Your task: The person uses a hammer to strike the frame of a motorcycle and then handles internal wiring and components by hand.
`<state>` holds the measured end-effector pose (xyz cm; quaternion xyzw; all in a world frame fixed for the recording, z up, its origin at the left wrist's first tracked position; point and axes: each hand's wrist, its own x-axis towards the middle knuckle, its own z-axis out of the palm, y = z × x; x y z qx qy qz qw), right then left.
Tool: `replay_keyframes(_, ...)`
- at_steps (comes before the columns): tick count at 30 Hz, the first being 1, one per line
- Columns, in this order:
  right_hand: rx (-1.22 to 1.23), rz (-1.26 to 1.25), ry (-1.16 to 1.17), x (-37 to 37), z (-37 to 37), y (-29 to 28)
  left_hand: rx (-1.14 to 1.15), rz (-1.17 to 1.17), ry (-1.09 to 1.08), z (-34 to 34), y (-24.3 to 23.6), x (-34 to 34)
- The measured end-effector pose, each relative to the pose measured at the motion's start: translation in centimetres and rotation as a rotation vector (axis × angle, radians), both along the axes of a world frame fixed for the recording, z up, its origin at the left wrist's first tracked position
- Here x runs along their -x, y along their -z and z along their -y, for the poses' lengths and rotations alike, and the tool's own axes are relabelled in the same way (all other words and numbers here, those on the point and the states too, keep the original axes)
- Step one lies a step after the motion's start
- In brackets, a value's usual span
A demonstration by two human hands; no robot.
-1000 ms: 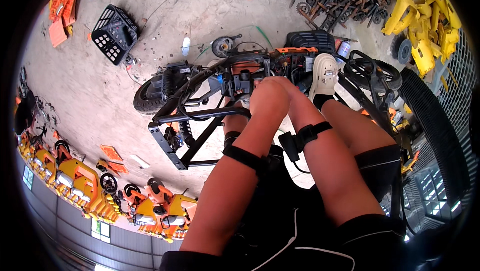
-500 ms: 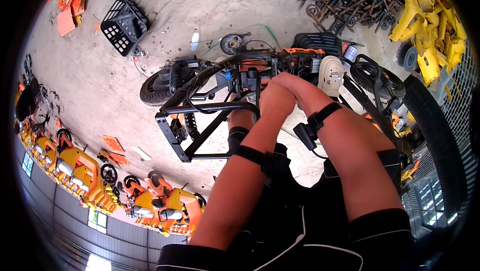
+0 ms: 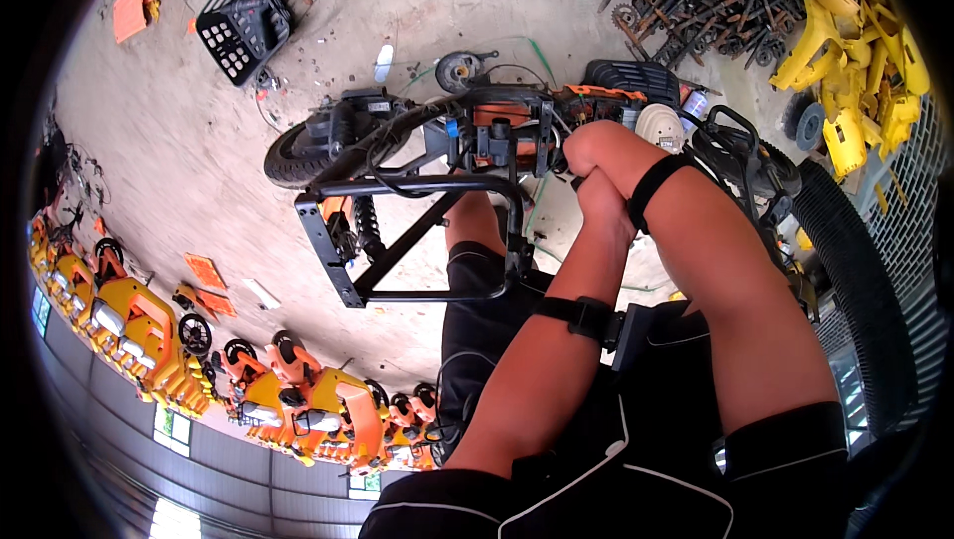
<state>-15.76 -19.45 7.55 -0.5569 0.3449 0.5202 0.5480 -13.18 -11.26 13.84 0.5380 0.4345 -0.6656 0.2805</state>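
Note:
A stripped two-wheeler frame of black tubes, with wheel, shock absorber and wiring attached, lies in front of me on the floor. My right hand is bent down beside its middle section, near the cables; its fingers are hidden behind the wrist. Just below it, my left hand is closed, and a small dark end pokes out at its thumb side. What it grips cannot be made out. Both hands are close together, the right overlapping the left. The rear wheel is at the left end, a shock absorber hangs inside the tubing.
A black crate holding a power drill stands far left. Rusty crank parts and yellow plastic panels are piled at far right. A black corrugated hose curves along the right. Orange and yellow vehicles line the lower left.
Both hands have moved right, off the frame's middle, and the left forearm has swung right with them. The frame sits slightly further left and higher in the view.

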Motion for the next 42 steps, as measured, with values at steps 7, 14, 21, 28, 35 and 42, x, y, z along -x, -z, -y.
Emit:
replay_keyframes(7, -0.020, -0.084, 0.237, 1.0, -2.0, -0.2, 0.166, -0.052, 0.375, -1.0, -1.2, -2.5)
replay_keyframes(14, 0.056, -0.256, 0.950, 2.3, -6.3, -2.5, 0.658, 0.184, 0.969, -4.5, -2.1, -4.7)
replay_keyframes(21, 0.123, -0.452, 1.513, 1.8, -8.5, -3.9, 1.013, 0.194, 1.572, -5.7, -7.0, -9.9)
replay_keyframes(28, 0.271, -0.423, 1.672, 0.0, -8.1, -5.2, 1.272, 0.247, 1.290, -0.1, -14.1, -26.1)
replay_keyframes(35, 0.396, -0.355, 2.072, -2.2, -7.3, -9.5, 1.337, 0.887, 2.238, -6.6, -5.3, -33.5)
replay_keyframes(42, 0.558, -0.248, 2.362, -3.9, -6.2, -14.4, 1.255, 0.769, 2.302, -5.9, -6.3, -32.8)
